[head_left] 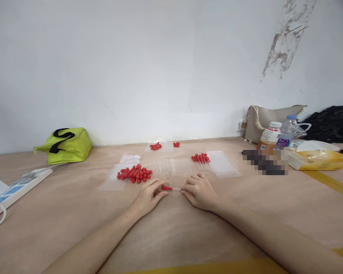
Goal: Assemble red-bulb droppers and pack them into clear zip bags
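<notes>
Between my two hands, low over the table, lies a dropper made of a red rubber bulb [167, 187] on a thin clear tube [176, 189]. My left hand [150, 195] has its thumb and index finger at the bulb's rounded end. My right hand [199, 191] pinches the tube's other end, which its fingers hide. Left of centre is a heap of loose red bulbs [135, 173]. Clear tubes [171, 167] lie in a row just beyond my hands. Several droppers with red bulbs [201, 159] lie together to the right, beside a clear plastic bag [221, 164].
At the back are more red bulbs [156, 146] on clear plastic. A power strip [20, 192] and a lime-green bag [70, 146] are on the left. Bottles [270, 135], a tissue pack [320, 158] and a beige bag [274, 114] stand on the right, near the wall.
</notes>
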{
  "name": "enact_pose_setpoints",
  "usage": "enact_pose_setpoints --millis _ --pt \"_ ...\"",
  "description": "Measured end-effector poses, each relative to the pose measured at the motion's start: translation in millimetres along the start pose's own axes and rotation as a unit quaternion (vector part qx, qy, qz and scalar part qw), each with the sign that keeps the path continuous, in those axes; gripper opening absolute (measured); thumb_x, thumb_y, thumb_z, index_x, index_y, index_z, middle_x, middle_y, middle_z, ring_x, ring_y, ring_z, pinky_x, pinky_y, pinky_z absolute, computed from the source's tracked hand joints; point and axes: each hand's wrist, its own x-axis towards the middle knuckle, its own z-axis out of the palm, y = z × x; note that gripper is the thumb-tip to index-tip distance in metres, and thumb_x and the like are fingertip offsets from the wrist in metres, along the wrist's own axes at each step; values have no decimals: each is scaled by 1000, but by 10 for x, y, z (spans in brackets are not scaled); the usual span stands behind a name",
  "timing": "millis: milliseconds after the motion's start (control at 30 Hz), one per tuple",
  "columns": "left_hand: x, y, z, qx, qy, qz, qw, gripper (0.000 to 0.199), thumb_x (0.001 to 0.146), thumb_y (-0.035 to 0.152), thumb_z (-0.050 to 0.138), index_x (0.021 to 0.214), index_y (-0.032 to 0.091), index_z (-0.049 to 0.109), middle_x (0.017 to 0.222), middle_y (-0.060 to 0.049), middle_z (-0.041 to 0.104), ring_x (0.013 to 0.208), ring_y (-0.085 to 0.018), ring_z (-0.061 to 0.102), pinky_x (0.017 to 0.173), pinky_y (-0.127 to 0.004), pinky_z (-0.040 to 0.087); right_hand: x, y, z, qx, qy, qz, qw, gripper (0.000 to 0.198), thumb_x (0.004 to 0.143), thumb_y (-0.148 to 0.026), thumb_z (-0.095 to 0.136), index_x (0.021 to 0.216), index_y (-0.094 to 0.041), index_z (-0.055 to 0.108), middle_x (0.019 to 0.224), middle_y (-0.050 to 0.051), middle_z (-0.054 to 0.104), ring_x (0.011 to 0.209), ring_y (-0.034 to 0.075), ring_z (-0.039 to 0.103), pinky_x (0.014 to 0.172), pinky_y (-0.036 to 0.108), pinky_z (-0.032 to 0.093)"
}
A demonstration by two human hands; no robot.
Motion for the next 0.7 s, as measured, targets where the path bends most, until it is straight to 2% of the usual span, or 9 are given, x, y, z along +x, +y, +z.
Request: enact_pose_setpoints --millis 67,133,267,367,467,700 --pt "-3 -4 -8 -3 8 -21 1000 39 80 27 54 118 24 45 94 -3 53 65 -12 51 60 -24 45 9 34 -6 -4 18 49 999 21 82 -26 46 78 -21 66 72 4 62 74 14 51 72 31 23" --pt "-4 -8 -10 4 3 -36 999 42 80 26 54 120 23 42 95 -3 51 64 -12 51 60 -24 45 26 129 -24 5 52 136 989 21 81 -28 46 77 -22 65 74 3 64 74 15 52 71 30 23" --pt "17 -7 2 30 -33 -31 999 18 82 24 50 97 20 56 88 -3 54 68 -13 52 64 -25 44 99 481 -112 47 104 313 943 22 80 -34 44 80 -24 64 75 -1 65 71 14 55 70 28 26" --pt "37 -4 16 35 -48 -26 998 13 83 24 48 87 19 59 85 -3 56 71 -14 53 65 -26 42 190 726 -158 42 112 397 910 23 77 -36 46 88 -23 61 72 -1 64 70 16 56 68 27 27" --pt "40 -7 22 35 -48 -27 998 14 83 24 47 88 19 59 85 -3 57 71 -14 53 65 -26 42 290 821 -107 10 91 410 907 21 76 -35 47 88 -23 59 71 -1 63 73 17 56 69 29 25" --pt "31 0 8 22 -47 -25 998 14 83 24 47 90 20 59 87 -3 57 71 -14 53 64 -25 42 388 779 124 -82 30 398 913 17 73 -25 44 84 -20 55 76 2 63 78 20 56 72 32 22"
